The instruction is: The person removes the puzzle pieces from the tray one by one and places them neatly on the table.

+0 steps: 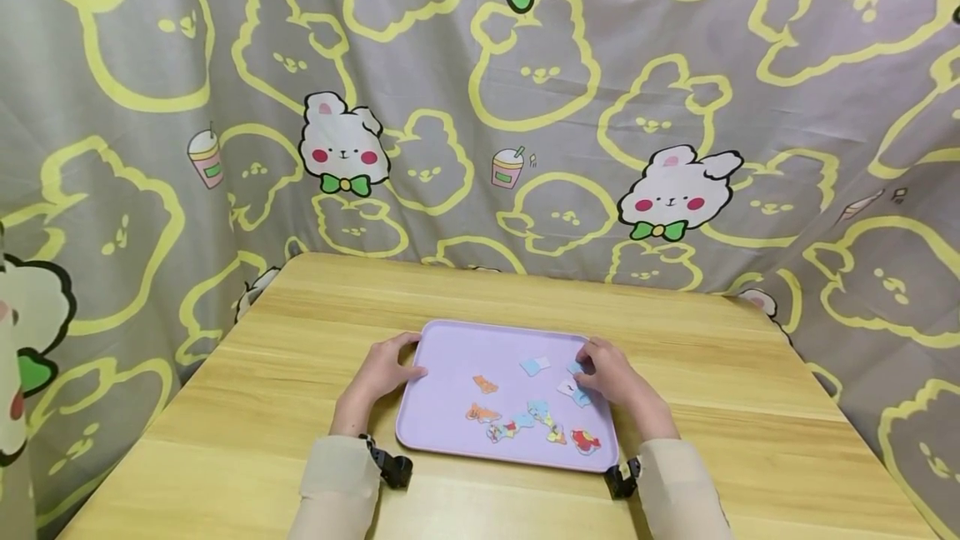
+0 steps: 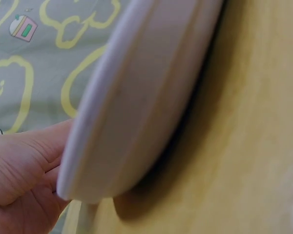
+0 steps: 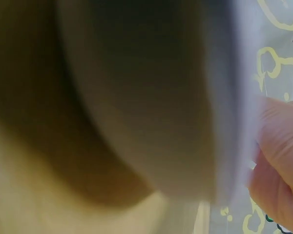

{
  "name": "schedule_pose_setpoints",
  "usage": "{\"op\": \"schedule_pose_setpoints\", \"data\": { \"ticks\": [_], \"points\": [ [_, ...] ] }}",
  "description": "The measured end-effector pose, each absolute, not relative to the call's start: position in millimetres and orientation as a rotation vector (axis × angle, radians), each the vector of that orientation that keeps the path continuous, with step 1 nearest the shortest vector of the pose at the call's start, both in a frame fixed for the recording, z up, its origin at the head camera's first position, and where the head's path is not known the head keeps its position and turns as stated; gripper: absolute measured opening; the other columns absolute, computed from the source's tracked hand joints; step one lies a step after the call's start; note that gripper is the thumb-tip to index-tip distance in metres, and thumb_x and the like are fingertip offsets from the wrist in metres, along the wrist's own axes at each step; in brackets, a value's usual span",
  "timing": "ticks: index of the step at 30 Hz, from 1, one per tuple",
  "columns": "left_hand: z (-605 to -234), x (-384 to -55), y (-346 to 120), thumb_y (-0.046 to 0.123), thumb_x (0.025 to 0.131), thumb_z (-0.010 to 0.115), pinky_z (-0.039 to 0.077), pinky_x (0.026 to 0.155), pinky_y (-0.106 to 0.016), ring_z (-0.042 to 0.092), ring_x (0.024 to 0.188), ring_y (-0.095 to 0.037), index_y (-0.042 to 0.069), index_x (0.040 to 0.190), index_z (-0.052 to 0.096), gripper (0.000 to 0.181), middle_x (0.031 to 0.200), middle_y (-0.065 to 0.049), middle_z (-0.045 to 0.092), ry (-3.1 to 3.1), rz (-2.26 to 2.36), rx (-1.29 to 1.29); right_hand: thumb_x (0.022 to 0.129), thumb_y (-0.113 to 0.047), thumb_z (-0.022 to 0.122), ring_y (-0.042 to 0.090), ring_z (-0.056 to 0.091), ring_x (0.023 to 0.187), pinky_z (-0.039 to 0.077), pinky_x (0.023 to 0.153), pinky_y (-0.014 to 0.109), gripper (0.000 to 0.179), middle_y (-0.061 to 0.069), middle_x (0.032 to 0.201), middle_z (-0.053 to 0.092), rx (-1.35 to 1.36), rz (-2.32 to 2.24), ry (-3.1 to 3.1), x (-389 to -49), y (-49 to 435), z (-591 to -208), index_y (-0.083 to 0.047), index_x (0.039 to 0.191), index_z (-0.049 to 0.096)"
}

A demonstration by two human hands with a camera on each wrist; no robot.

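A lilac tray is lying on the wood-grained surface, between the person's two hands. The left hand is grasping the tray's left edge, its thumb reaching over the rim. The right hand is reaching over the tray's right side near the far corner, with finger and thumb bending towards a pale blue piece; whether they are pinching it, one cannot tell.

Just nearer, a white-and-blue piece is lying close to the right thumb, while a blue-and-white piece is sitting to the left of that hand. An orange piece is resting around the tray's middle, and another orange cutout is lying nearer. Towards the near edge, colourful cutouts are clustering, and a red cutout is lying near the right corner.

Beige sleeves are covering the forearms, and black wrist cameras are sitting at both wrists. Beyond the surface, a grey curtain with rabbit prints is hanging.
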State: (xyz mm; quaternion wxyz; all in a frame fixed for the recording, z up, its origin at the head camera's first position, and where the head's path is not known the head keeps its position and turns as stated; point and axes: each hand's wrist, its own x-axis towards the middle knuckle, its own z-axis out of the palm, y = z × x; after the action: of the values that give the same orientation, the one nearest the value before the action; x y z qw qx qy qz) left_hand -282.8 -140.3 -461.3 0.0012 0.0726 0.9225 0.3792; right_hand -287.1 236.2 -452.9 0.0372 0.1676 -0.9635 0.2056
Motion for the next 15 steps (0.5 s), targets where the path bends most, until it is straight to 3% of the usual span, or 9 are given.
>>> {"op": "schedule_pose_setpoints", "data": {
  "ticks": [15],
  "points": [
    [-466.7, -282.7, -142.9, 0.015, 0.085, 0.076, 0.036, 0.116, -0.055, 0.045, 0.137, -0.042, 0.005, 0.136, 0.055, 0.056, 0.141, -0.02, 0.055, 2.871, 1.244, 0.194, 0.08, -0.008, 0.076, 0.017, 0.055, 0.085, 0.051, 0.072, 0.026, 0.021, 0.007, 0.092, 0.062, 0.457, 0.954, -2.839, -287.5, 244.9, -460.4, -0.001, 0.097, 0.065]
  ]
}}
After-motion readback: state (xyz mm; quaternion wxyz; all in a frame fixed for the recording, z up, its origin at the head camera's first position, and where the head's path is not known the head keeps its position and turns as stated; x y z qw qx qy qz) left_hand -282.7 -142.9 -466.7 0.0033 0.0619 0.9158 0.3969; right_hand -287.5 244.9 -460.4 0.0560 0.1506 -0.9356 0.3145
